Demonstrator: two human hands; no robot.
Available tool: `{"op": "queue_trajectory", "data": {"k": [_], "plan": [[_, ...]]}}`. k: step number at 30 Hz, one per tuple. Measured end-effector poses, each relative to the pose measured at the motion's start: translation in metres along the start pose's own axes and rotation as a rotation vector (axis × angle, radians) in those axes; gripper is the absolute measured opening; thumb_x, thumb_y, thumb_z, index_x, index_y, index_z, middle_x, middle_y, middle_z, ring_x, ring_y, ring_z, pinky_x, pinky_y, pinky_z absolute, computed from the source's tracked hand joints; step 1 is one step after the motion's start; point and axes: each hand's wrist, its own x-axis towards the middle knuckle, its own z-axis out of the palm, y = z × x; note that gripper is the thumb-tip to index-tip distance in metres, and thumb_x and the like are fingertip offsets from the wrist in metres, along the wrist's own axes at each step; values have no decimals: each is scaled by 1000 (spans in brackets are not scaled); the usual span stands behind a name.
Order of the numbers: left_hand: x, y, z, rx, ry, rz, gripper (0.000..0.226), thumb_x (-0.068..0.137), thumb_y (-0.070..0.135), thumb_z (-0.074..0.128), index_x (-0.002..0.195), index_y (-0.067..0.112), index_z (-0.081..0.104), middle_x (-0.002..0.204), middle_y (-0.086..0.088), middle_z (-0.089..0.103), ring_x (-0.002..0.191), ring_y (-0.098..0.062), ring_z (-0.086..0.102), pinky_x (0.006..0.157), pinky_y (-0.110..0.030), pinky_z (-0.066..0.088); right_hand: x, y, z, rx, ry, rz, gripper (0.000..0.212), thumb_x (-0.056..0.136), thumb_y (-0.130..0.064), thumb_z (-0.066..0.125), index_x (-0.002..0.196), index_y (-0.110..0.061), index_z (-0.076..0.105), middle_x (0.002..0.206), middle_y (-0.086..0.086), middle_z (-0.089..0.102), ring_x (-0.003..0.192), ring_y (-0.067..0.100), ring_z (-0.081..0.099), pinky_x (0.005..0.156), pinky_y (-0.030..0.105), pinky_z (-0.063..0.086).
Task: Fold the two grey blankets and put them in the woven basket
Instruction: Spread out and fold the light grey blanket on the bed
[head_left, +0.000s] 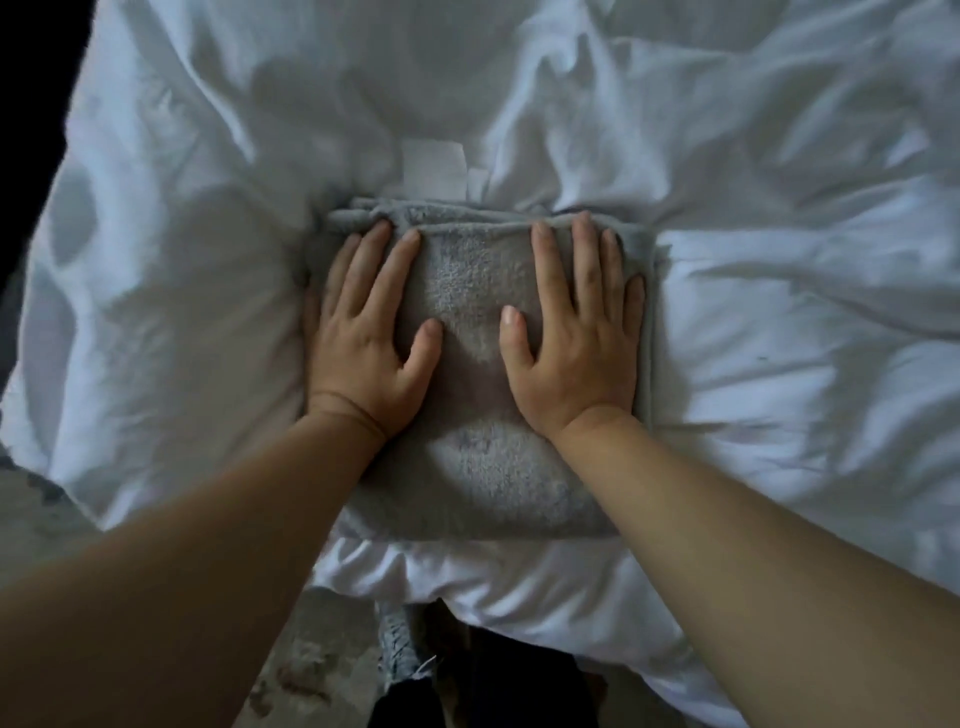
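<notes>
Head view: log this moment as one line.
left hand flat | right hand flat | grey blanket folded on white duvet | basket unseen

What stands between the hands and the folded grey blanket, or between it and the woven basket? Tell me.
Nothing stands between them: the left hand and the right hand lie flat, palms down, directly on the folded grey blanket, which rests on the white duvet. The woven basket is not in view, so that path cannot be judged.

No text, brand or number can be read anywhere. The white tags (434, 169) on the bedding just beyond the hands show no legible print.
</notes>
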Motion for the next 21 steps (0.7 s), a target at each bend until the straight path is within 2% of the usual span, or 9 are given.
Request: {"op": "queue_trajectory", "data": {"k": [4,10,21], "plan": [[-7,-9,-20,-3,-46,21,64,90,40,34,148,15,32,156,-9,25,145,-23,16,120,-33,11,-5,12,-13,-21,-7,34,64,91,-44,32,149,-16,31,156,15,26,145,35,22,116,52,18],[-8,-16,-2,-51,40,-31,63,90,31,27,146,2,31,155,-17,25,144,-30,18,119,-46,15,-4,32,6,85,95,-28,60,94,-33,30,145,0,33,151,24,31,141,39,29,118,45,18],[0,-41,39,27,158,58,63,89,29,26,140,-5,38,146,-24,38,138,-36,33,115,-41,17,4,48,56,108,220,-90,67,94,-40,21,144,3,32,150,22,34,140,36,31,117,46,20]]}}
